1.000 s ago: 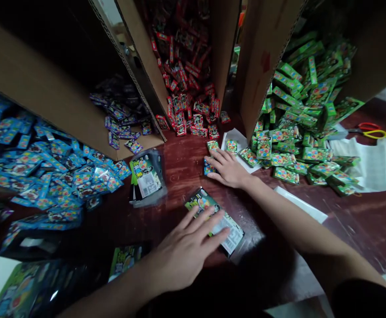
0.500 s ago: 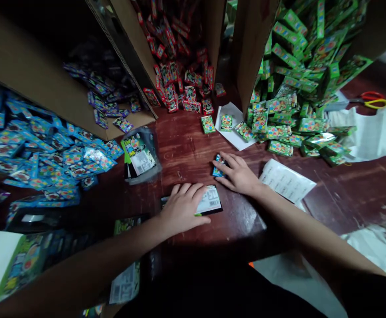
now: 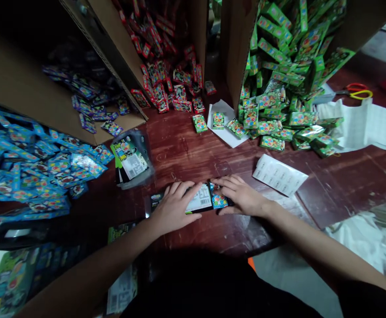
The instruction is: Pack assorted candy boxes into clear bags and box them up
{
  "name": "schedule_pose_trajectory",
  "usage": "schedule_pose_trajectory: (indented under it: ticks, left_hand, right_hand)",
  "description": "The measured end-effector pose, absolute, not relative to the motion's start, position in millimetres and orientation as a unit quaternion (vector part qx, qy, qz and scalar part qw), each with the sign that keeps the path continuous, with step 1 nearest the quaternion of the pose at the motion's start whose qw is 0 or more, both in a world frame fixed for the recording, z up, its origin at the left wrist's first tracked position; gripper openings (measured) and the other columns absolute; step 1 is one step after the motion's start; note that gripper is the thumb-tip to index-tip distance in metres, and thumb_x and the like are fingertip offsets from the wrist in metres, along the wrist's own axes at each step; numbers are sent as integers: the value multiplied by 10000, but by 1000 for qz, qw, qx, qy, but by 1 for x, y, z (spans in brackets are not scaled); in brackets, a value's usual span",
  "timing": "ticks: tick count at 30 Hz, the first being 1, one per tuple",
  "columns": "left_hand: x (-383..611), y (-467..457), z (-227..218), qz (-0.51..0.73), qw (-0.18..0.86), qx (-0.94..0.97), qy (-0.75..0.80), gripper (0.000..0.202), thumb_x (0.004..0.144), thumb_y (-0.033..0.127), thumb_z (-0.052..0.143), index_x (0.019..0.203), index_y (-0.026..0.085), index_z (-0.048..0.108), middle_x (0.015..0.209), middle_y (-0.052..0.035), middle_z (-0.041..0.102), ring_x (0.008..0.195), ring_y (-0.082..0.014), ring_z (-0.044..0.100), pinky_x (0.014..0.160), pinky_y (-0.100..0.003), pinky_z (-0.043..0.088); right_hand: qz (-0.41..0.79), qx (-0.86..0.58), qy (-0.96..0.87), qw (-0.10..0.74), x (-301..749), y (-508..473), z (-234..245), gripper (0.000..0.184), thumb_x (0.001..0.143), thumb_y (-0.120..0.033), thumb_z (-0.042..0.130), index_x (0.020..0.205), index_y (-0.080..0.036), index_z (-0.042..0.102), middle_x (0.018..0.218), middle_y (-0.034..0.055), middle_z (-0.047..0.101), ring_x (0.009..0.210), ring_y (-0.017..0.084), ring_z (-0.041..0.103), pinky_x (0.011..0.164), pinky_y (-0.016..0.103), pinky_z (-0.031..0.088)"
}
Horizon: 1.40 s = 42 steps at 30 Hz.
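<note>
My left hand [image 3: 175, 206] lies flat, fingers spread, on a dark clear-plastic pack with a white barcode label [image 3: 199, 199] on the red-brown wooden table [image 3: 193, 154]. My right hand [image 3: 241, 196] is curled over a small stack of little boxes, a blue one [image 3: 218, 201] on top, pressed against the right end of that pack. Both hands are close to the table's near edge.
Tipped cardboard cartons spill small boxes: blue ones [image 3: 30, 163] at left, purple ones [image 3: 90, 106], red ones [image 3: 166, 84], green ones [image 3: 279, 110] at right. Another bagged pack [image 3: 131, 161] lies mid-left. A label sheet [image 3: 279, 174], white paper [image 3: 368, 126] and scissors [image 3: 357, 90] lie right.
My right hand drew the small boxes from beside the green pile toward me, up against the pack. My left hand pulled the pack closer to the table's edge and turned it.
</note>
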<state>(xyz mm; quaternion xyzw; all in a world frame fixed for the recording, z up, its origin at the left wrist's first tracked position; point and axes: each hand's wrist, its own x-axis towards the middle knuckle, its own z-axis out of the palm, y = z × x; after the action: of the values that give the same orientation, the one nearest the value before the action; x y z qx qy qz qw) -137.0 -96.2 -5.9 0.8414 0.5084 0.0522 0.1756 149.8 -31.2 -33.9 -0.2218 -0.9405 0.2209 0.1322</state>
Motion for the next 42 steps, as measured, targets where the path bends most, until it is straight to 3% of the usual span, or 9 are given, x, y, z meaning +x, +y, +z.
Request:
schedule_pose_trajectory:
  ticks: [6, 9, 12, 15, 18, 26, 35, 40, 42]
  left_hand:
    - [-136, -90, -10, 62, 194, 855, 477, 960, 757, 513, 803, 1542, 198, 350, 1448, -141, 502, 1295, -346, 451, 1131, -512, 349]
    - [-134, -90, -11, 47, 180, 849, 494, 938, 765, 520, 794, 1537, 207, 364, 1460, -135, 504, 1287, -360, 455, 1103, -538, 361]
    - [-134, -89, -11, 28, 178, 850, 495, 950, 764, 544, 792, 1542, 217, 355, 1488, -130, 490, 1303, -367, 441, 1095, -541, 354]
    - [-133, -85, -10, 20, 193, 852, 485, 962, 762, 545, 795, 1549, 230, 341, 1489, -126, 489, 1307, -360, 440, 1095, -527, 356]
    - [-130, -82, -9, 19, 205, 855, 476, 950, 762, 515, 801, 1549, 246, 341, 1468, -118, 503, 1296, -349, 451, 1094, -522, 360]
    - [-126, -93, 0, 46, 184, 818, 542, 920, 766, 499, 800, 1537, 271, 354, 1443, -96, 518, 1278, -341, 463, 1084, -514, 364]
    - [-123, -93, -6, 40, 184, 842, 506, 954, 715, 503, 843, 1508, 232, 386, 1411, -109, 531, 1235, -335, 473, 1055, -490, 365]
    - [-126, -96, -10, 36, 191, 825, 530, 967, 739, 505, 823, 1535, 238, 342, 1430, -115, 514, 1246, -342, 457, 1048, -497, 366]
    - [-126, -96, -12, 40, 195, 824, 531, 981, 738, 517, 820, 1544, 252, 326, 1439, -111, 508, 1253, -345, 452, 1057, -503, 360]
  right_hand:
    - [267, -186, -933, 155, 146, -25, -35, 613, 840, -595, 716, 1239, -148, 587, 1499, 226, 482, 1414, 322, 457, 1200, 532, 340]
    - [247, -232, -928, 152, 156, -24, -29, 852, 775, -682, 729, 1374, -118, 510, 1566, 270, 374, 1490, 374, 335, 1230, 613, 224]
    - [245, -267, -927, 95, 173, -22, -22, 1047, 758, -682, 745, 1567, -179, 311, 1662, 207, 236, 1537, 413, 191, 1213, 699, 117]
    - [265, -254, -929, 49, 182, -18, -21, 911, 851, -496, 719, 1600, -265, 257, 1658, 110, 304, 1523, 385, 232, 1202, 714, 106]
    - [272, -224, -934, 60, 178, -14, -25, 795, 841, -405, 718, 1547, -268, 380, 1601, 72, 422, 1433, 352, 367, 1205, 672, 165]
    - [207, -362, -889, 188, 172, -25, -26, 695, 813, -466, 744, 1412, -181, 540, 1424, 156, 549, 1197, 348, 504, 1043, 552, 412]
    - [260, -272, -915, 143, 164, -42, -31, 683, 824, -512, 734, 1425, -276, 509, 1450, 85, 570, 1275, 331, 508, 1214, 668, 142]
    - [287, -288, -902, 148, 173, -40, -32, 1047, 780, -663, 736, 1581, -188, 258, 1612, 204, 338, 1475, 371, 342, 1228, 671, 103]
    - [285, -299, -900, 140, 180, -38, -32, 1006, 798, -626, 739, 1579, -194, 274, 1587, 210, 371, 1477, 379, 339, 1220, 687, 102]
